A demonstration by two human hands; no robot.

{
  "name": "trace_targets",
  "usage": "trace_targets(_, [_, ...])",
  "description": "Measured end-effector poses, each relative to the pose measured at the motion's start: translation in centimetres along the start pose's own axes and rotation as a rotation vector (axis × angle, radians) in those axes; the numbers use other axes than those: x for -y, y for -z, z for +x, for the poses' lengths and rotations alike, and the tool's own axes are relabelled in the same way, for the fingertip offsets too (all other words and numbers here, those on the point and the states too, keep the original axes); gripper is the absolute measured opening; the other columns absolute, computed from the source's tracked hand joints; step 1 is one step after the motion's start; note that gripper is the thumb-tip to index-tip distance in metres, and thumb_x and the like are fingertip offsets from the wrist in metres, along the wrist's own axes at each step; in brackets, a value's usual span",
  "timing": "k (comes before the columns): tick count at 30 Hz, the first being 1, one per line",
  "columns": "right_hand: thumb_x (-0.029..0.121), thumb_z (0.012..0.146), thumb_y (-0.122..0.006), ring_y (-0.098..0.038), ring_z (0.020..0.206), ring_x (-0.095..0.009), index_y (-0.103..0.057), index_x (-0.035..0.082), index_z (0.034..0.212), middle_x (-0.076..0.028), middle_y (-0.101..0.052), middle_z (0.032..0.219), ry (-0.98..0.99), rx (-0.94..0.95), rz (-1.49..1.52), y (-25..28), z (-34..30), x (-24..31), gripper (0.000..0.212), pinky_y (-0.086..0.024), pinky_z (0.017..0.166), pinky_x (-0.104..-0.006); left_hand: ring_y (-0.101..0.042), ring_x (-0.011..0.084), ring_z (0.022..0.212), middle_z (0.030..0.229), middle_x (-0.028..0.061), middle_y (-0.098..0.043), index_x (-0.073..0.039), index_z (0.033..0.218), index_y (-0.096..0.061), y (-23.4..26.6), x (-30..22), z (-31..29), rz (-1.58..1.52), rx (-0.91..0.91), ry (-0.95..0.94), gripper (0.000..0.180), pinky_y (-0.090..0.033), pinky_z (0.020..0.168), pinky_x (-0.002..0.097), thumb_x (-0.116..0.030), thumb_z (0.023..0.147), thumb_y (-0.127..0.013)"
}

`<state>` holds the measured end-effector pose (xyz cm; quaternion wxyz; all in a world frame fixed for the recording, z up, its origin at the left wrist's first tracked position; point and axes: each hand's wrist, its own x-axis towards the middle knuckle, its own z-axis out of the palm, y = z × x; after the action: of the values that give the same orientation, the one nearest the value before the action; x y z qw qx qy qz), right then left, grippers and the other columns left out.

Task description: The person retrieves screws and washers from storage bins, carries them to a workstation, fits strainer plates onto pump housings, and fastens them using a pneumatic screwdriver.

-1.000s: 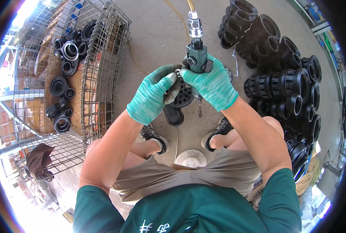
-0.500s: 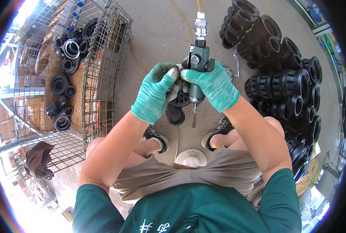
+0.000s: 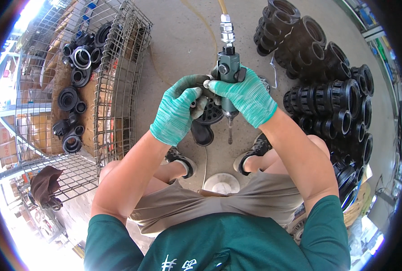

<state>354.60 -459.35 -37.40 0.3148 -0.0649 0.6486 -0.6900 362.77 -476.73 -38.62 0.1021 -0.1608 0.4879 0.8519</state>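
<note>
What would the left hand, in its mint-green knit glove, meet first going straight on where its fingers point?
Likely the similarly gloved right hand, at its thumb; then the long dark-green metal tool. Depth is unclear.

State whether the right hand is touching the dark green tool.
Touching. The head view shows the gloved right hand wrapped around the body of the dark green tool, with no gap between glove and casing.

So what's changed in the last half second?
The dark green tool in the right hand has swung: coupling left, bit slightly right. The left hand has drawn its thumb leftward from the right thumb. The right hand's hold, wire basket and black fittings stayed as they were.
</note>
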Motion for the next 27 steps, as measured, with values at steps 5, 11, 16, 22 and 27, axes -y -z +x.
trace_targets(5, [0.011,0.085,-0.078,-0.065,0.069,-0.015,-0.066,0.003,0.102,-0.005,-0.068,0.083,-0.11,0.062,0.205,0.4,-0.4,0.4,0.022,-0.055,0.062,-0.0287,-0.056,0.0098,0.07,0.097,0.0052,-0.066,-0.004,0.123,-0.063,0.6,0.5,0.1,-0.289,0.091,0.045,0.026,-0.041,0.052,0.0216,-0.009,0.098,-0.06])
trace_targets(11, [0.011,0.084,-0.078,-0.066,0.069,-0.016,-0.067,0.003,0.104,-0.007,-0.069,0.085,-0.131,0.109,0.287,0.7,-0.2,-0.5,0.024,-0.055,0.062,-0.0296,-0.054,0.0081,0.066,0.093,0.004,-0.066,-0.005,0.121,-0.063,0.5,0.3,-0.1,-0.259,0.102,0.081,0.026,-0.04,0.05,0.0208,-0.013,0.096,-0.065])
trace_targets(16, [0.013,0.087,-0.075,-0.067,0.073,-0.019,-0.066,0.001,0.111,-0.01,-0.07,0.088,-0.218,0.173,0.404,1.0,-0.2,-0.6,0.028,-0.056,0.066,-0.0312,-0.053,0.0073,0.062,0.088,0.0037,-0.065,-0.005,0.12,-0.063,-0.2,-0.2,-0.4,-0.158,0.022,0.077,0.024,-0.038,0.049,0.0204,-0.015,0.097,-0.065])
trace_targets(22, [0.012,0.087,-0.074,-0.066,0.065,-0.018,-0.066,0.0,0.104,-0.009,-0.069,0.083,-0.201,0.172,0.401,0.7,-0.2,-0.8,0.022,-0.057,0.059,-0.0312,-0.048,0.0057,0.058,0.079,0.0012,-0.06,-0.004,0.116,-0.062,-0.7,-0.1,-0.7,0.095,-0.072,0.04,0.023,-0.036,0.048,0.02,-0.018,0.098,-0.065])
trace_targets(27, [0.009,0.084,-0.072,-0.065,0.057,-0.023,-0.062,0.0,0.094,-0.011,-0.066,0.075,-0.071,-0.058,0.39,0.7,-0.2,1.3,0.016,-0.056,0.052,-0.0348,-0.045,0.005,0.057,0.075,-0.0002,-0.057,-0.003,0.113,-0.061,0.2,0.0,-1.0,0.169,-0.162,0.048,0.023,-0.036,0.048,0.0196,-0.021,0.098,-0.065])
